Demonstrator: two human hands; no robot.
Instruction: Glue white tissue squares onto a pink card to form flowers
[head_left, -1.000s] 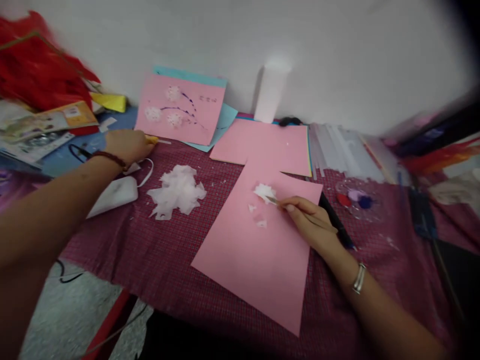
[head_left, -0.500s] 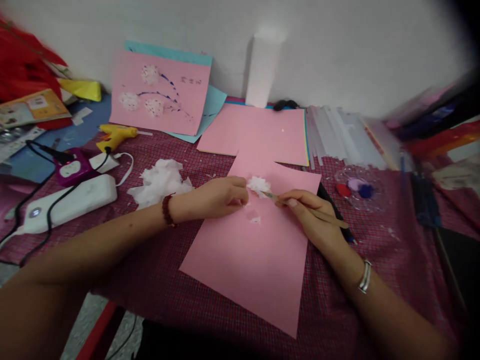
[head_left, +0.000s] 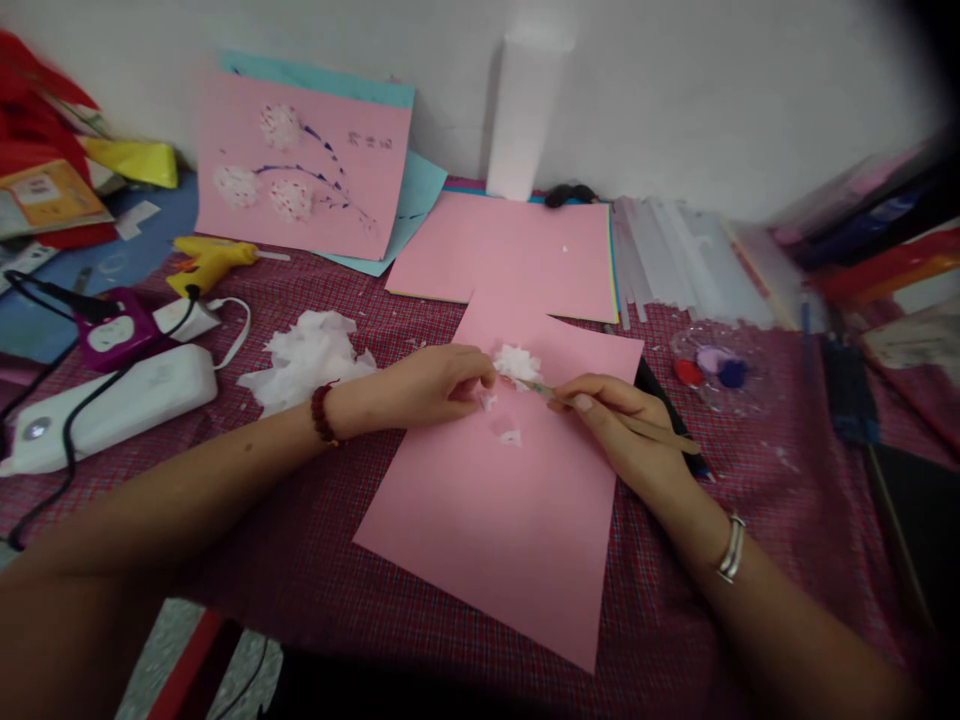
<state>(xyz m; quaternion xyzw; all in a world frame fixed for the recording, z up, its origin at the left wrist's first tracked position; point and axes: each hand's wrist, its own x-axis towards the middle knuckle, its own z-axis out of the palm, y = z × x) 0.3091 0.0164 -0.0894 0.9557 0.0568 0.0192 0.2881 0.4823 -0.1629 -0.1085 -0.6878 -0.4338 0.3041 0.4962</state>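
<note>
A pink sheet lies on the checked cloth, with a small white paper cluster near its top. My right hand is closed round a thin brush-like tool, whose tip touches the cluster's lower edge. Just left of the cluster is my left hand, its thumb and fingers curled close together by a small white scrap; whether the fingertips grip it is unclear. Another scrap lies lower on the sheet. Left of my left hand sits a pile of white tissue paper.
A pink picture with white flowers leans at the back left. Below it are a yellow glue gun and a white power strip with black cables. Pink sheets and clear strips lie behind; a paint dish is at right.
The view has shifted slightly, moving the left-side objects leftward. My left thumb has dropped a little away from the fingers, and a white scrap now shows beside it. The tool stays at the cluster.
</note>
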